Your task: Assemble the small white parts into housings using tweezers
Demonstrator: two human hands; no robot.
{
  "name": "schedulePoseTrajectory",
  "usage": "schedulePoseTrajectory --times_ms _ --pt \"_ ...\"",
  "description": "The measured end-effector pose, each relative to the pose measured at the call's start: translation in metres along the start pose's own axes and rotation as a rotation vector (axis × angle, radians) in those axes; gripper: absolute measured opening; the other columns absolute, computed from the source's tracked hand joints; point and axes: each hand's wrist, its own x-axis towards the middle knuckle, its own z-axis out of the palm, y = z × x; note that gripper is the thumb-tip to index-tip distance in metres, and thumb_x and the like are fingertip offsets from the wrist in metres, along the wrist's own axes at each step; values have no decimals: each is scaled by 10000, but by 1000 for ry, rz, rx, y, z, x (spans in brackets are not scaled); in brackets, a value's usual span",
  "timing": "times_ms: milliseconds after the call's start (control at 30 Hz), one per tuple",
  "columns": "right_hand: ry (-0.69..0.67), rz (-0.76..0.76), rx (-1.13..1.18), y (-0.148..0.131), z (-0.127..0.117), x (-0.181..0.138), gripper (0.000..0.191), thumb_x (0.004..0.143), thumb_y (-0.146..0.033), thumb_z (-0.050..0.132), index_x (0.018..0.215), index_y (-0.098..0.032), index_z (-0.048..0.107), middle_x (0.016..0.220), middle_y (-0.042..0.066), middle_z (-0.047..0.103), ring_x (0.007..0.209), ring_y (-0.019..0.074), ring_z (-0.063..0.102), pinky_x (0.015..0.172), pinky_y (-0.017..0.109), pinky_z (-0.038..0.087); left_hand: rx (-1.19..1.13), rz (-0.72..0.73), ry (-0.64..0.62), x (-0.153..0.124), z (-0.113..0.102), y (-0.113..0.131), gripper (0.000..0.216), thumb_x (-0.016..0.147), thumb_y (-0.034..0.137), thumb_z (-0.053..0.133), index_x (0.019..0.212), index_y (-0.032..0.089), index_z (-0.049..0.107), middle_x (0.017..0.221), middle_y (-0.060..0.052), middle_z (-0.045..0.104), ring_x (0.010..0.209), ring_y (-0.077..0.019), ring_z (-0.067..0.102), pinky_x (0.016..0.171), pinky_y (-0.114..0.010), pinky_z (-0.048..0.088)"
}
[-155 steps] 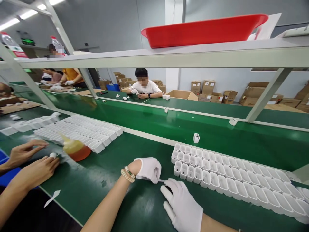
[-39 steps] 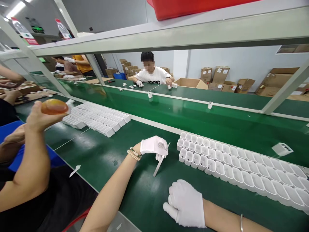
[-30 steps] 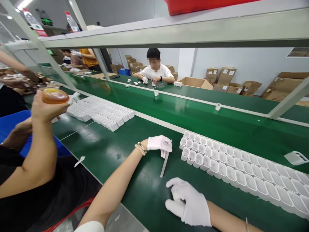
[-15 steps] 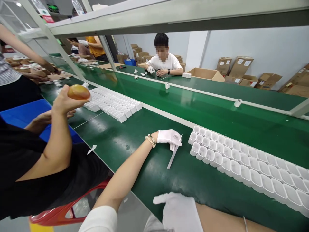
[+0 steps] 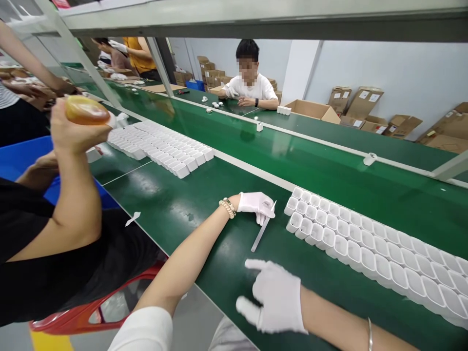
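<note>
My left hand, in a white glove with a beaded bracelet at the wrist, pinches a narrow translucent white strip near its upper end. The strip slants down toward the green tabletop, its lower end pointing at me. Closer to me, my gloved right hand hovers over the table with index finger and thumb stretched apart, holding nothing. To the right of both hands, small white cups stand open side up in three long rows. Dark specks show inside some of the nearest ones.
A second block of white cups stands left. Beside me a co-worker's hand grips an amber bottle. A green conveyor runs behind a pale rail, carrying single white pieces. Another person sits across. A shelf beam spans overhead.
My right hand has moved up and forward, nearer the strip, and its thumb now shows spread. My left hand keeps its pinch. The co-worker's bottle has shifted left and up in view.
</note>
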Motion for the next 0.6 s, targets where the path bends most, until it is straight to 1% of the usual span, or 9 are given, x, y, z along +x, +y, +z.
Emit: schedulePoseTrajectory --times_ms 67,133,167,200,267,300,367,500,600 --pt "-38 152 240 -2 -15 -4 613 852 -412 531 351 -238 223 311 -49 173 429 136 434 859 383 461 -2 -7 5 0 1 1 219 937 334 568 1094 193 625 1090 -68 655 895 -168 639 759 -341 566" --pt "-136 265 660 -1 -25 -10 616 843 -484 559 337 -225 321 317 -44 258 421 125 424 767 359 486 -5 -10 14 0 2 1 218 935 330 573 1097 194 622 1084 -68 655 892 -168 639 751 -338 566" --pt "-156 269 908 2 -28 -13 620 851 -529 539 343 -217 372 326 -43 301 408 115 416 752 361 498 -6 -10 19 0 2 1 219 935 330 574 1098 192 620 1077 -69 655 883 -163 640 744 -334 566" --pt "-136 247 1160 7 -28 -15 638 869 -565 496 351 -209 389 332 -44 327 391 102 400 767 376 510 -7 -11 26 0 2 1 222 935 333 573 1095 187 620 1067 -66 656 870 -160 640 735 -327 566" --pt "26 207 1596 20 -25 -17 668 910 -580 401 367 -196 332 346 -54 334 374 76 362 860 432 511 -6 -15 39 1 3 0 236 935 343 571 1091 173 620 1051 -61 655 852 -156 641 725 -320 566" --pt "108 218 1752 27 -24 -17 660 922 -571 378 389 -189 302 360 -60 332 381 71 362 908 459 496 -4 -17 44 1 3 -1 244 934 347 572 1091 167 620 1050 -59 654 853 -159 641 726 -322 566" --pt "159 241 1903 39 -20 -16 622 933 -533 396 427 -180 313 400 -61 366 416 78 405 970 484 461 2 -27 53 2 3 -2 240 935 347 569 1089 172 623 1058 -60 654 860 -161 640 732 -325 566" --pt "119 179 1888 47 -16 -14 524 925 -509 490 528 -168 528 501 -34 517 498 113 519 967 458 454 19 -58 81 3 1 -7 206 939 339 564 1070 192 625 1034 -61 662 834 -150 637 706 -311 565" --pt "182 223 1934 44 -17 -15 499 911 -504 526 545 -166 552 500 -35 502 521 116 519 921 436 474 27 -78 118 1 0 -9 200 933 346 575 1056 198 628 1004 -55 668 820 -153 639 685 -304 564"
